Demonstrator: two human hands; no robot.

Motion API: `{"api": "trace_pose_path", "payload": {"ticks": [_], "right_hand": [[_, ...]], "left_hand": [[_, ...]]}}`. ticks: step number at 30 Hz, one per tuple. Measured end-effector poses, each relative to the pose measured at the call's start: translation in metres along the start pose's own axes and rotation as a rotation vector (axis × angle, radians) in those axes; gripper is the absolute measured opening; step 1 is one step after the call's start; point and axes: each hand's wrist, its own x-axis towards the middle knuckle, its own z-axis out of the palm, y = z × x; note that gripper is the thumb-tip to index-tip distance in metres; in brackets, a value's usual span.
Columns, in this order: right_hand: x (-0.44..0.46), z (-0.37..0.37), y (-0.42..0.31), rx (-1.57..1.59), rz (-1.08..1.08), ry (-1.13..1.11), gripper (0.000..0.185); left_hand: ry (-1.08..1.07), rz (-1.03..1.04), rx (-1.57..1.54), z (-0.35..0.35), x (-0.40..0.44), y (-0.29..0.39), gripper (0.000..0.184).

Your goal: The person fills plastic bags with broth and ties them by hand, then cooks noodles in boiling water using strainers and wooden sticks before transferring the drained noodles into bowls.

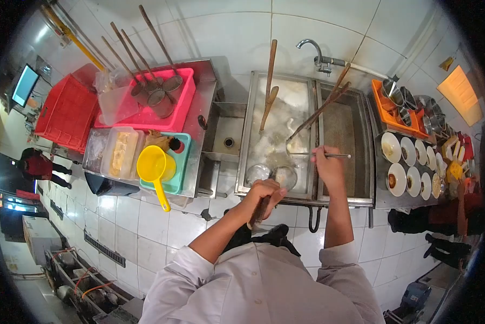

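My left hand (264, 195) is closed around the dark wooden handles (259, 211) of noodle strainers at the front edge of the boiler. Two round strainer baskets (285, 177) show just beyond it, low in the foamy water (277, 137). My right hand (329, 163) is closed on thin chopsticks (337, 156), held level above the divider, their tips pointing left over the water. Further back, more wooden handles (271, 70) stand up from the boiler, and long dark sticks (329, 102) lean across the divider.
A covered-looking right basin (342, 129) adjoins the boiler below a faucet (320, 59). Several bowls (397, 179) and an orange basket (396, 121) are at right. At left are a pink tray (185, 102) with strainers and a yellow dipper (155, 163). Other people (436, 218) stand at both sides.
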Motion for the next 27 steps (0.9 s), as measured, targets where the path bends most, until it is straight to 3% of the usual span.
{"api": "trace_pose_path", "payload": {"ticks": [2, 4, 6, 9, 10, 13, 17, 19, 21, 22, 24, 27], "right_hand": [[-0.005, 0.011, -0.024, 0.020, 0.007, -0.103, 0.025], [0.016, 0.053, -0.006, 0.243, -0.096, -0.278, 0.025], [0.025, 0.098, 0.004, 0.107, -0.324, -0.190, 0.024], [0.041, 0.145, 0.041, -0.171, -0.398, -0.115, 0.024], [0.048, 0.141, 0.040, 0.226, -0.032, -0.318, 0.026], [0.047, 0.141, 0.045, 0.116, -0.214, -0.186, 0.026], [0.050, 0.130, 0.038, 0.103, -0.024, -0.296, 0.026], [0.037, 0.107, 0.029, 0.180, -0.054, -0.279, 0.026], [0.028, 0.081, 0.017, 0.264, -0.091, -0.246, 0.026], [0.022, 0.067, 0.015, 0.316, -0.031, -0.265, 0.026], [0.004, 0.040, 0.006, 0.364, 0.034, -0.266, 0.027], [-0.032, 0.003, -0.010, 0.346, -0.134, -0.124, 0.028]], "left_hand": [[0.006, -0.014, 0.020, 0.003, 0.002, 0.001, 0.039], [-0.014, -0.015, 0.020, 0.003, 0.004, 0.002, 0.038], [-0.031, 0.021, 0.037, 0.004, 0.004, -0.001, 0.035], [-0.051, 0.012, 0.019, 0.004, 0.007, 0.006, 0.034], [-0.051, 0.046, 0.030, 0.004, 0.006, 0.000, 0.036], [-0.067, -0.001, 0.014, 0.005, 0.006, -0.004, 0.034], [-0.080, 0.004, -0.014, 0.007, 0.014, -0.003, 0.033], [-0.073, -0.019, -0.054, 0.008, 0.022, -0.011, 0.035], [-0.092, -0.344, -0.310, 0.003, 0.040, -0.005, 0.036], [-0.103, -0.341, -0.315, 0.001, 0.047, -0.010, 0.036], [-0.005, -0.129, -0.113, 0.003, 0.060, -0.021, 0.034], [-0.033, -0.004, -0.057, -0.001, 0.072, -0.013, 0.030]]}}
